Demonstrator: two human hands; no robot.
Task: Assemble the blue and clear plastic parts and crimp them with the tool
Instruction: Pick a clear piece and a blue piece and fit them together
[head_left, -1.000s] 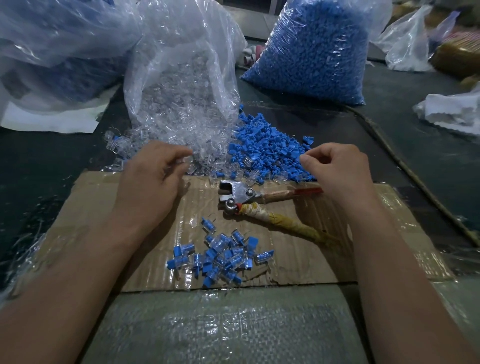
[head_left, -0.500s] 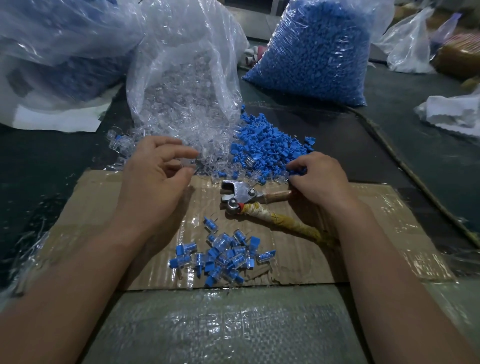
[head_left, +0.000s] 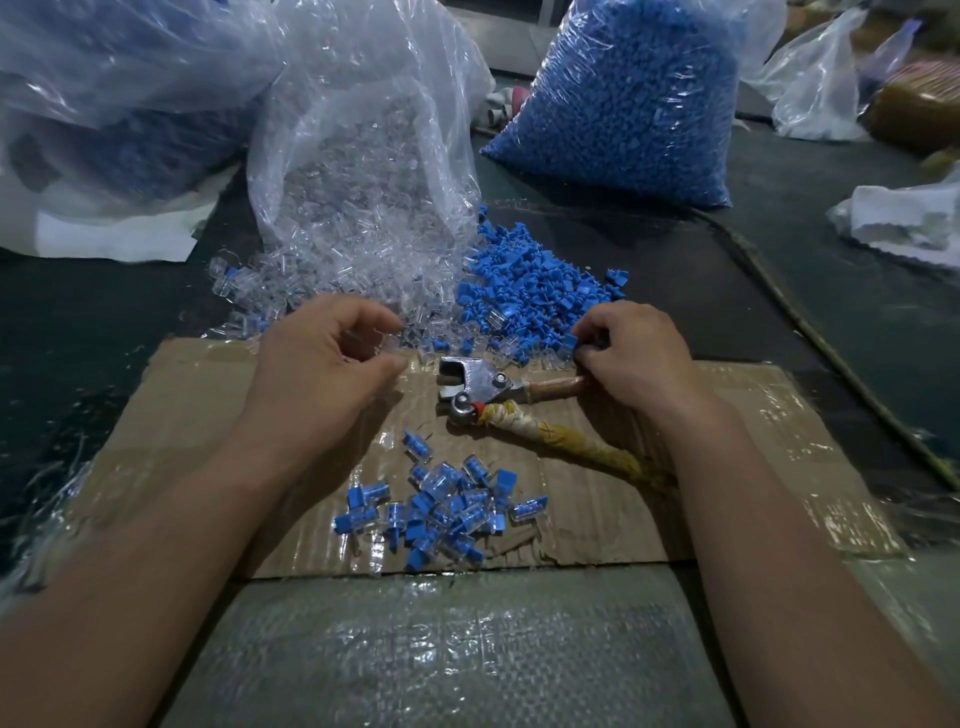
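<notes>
My left hand (head_left: 322, 374) hovers at the edge of the loose clear parts (head_left: 291, 291), with its thumb and forefinger curled round what looks like a clear part (head_left: 363, 338). At the near edge of the loose blue parts (head_left: 530, 291), my right hand (head_left: 634, 358) pinches a blue part (head_left: 570, 341) in curled fingertips. The crimping tool (head_left: 478, 384) lies between the hands on the cardboard (head_left: 737, 467), metal jaws to the left, and neither hand holds it. A small heap of assembled blue-and-clear pieces (head_left: 441, 509) lies nearer me.
A clear bag of clear parts (head_left: 363, 156) stands open behind the loose piles. A full bag of blue parts (head_left: 623, 93) stands at the back right. More plastic bags sit at the far left and right. A cord (head_left: 810, 332) runs down the dark table on the right.
My right hand has moved left and down from above the tool handle to the blue pile's edge. My left hand stayed at the clear pile, fingers shifting slightly.
</notes>
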